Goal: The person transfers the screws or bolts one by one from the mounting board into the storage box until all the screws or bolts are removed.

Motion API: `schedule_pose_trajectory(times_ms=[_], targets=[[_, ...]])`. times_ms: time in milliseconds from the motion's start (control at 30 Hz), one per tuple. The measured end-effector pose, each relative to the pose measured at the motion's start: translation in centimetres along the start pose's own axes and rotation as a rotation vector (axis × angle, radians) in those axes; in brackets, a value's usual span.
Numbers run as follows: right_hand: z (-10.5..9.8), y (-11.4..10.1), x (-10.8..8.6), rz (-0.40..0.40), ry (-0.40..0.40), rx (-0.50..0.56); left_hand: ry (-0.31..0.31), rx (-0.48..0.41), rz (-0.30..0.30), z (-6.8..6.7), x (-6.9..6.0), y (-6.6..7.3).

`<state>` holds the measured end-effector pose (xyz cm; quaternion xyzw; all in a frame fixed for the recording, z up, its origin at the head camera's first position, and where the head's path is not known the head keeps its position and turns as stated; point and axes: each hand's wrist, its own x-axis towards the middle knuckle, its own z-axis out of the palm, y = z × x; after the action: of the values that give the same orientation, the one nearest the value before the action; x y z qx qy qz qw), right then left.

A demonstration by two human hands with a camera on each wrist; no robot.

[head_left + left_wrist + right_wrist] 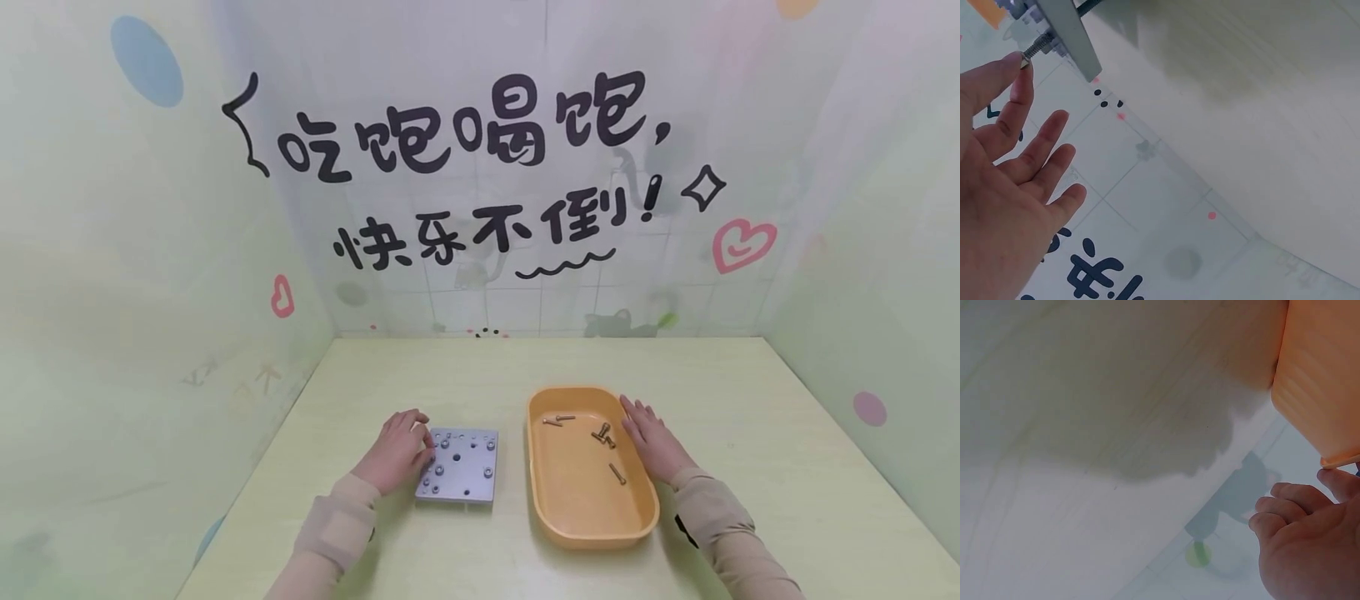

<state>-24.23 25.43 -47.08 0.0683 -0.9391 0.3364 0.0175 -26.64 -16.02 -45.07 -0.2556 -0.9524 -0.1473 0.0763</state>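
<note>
My left hand (395, 450) is at the left edge of a silver metal plate (476, 486) with holes and several bolt heads on its top. In the left wrist view, the thumb and index finger pinch the end of a threaded bolt (1039, 44) beside the plate; the other fingers are spread. How far the bolt sits in its hole I cannot tell. An orange tray (577, 504) stands to the right, with several loose bolts (617, 473) inside. Against its right rim rests my right hand (654, 437), fingers loosely extended; its thumb is hidden.
Both things stand on a pale wooden table (420, 379). Behind it rises a printed wall (525, 308) with dark lettering, and pale side walls close in left and right. A strip of table separates plate and tray.
</note>
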Motion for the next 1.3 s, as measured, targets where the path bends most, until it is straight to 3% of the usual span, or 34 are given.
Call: schedule_pose_trajectory(times_ms=[333, 600, 1033, 1300], targets=[[0.0, -0.1, -0.1, 0.001, 0.001, -0.013, 0.050, 0.017, 0.064, -2.0, 0.7, 0.9], [0.0, -0.1, -0.1, -0.008, 0.008, -0.006, 0.061, 0.029, 0.095, -3.1, 2.5, 2.3], [0.1, 0.2, -0.1, -0.011, 0.008, 0.005, 0.072, -0.018, 0.194, -4.2, 7.0, 7.4], [0.1, 0.2, -0.1, -0.023, 0.016, 0.005, 0.093, -0.022, 0.251, -4.1, 8.8, 9.3]])
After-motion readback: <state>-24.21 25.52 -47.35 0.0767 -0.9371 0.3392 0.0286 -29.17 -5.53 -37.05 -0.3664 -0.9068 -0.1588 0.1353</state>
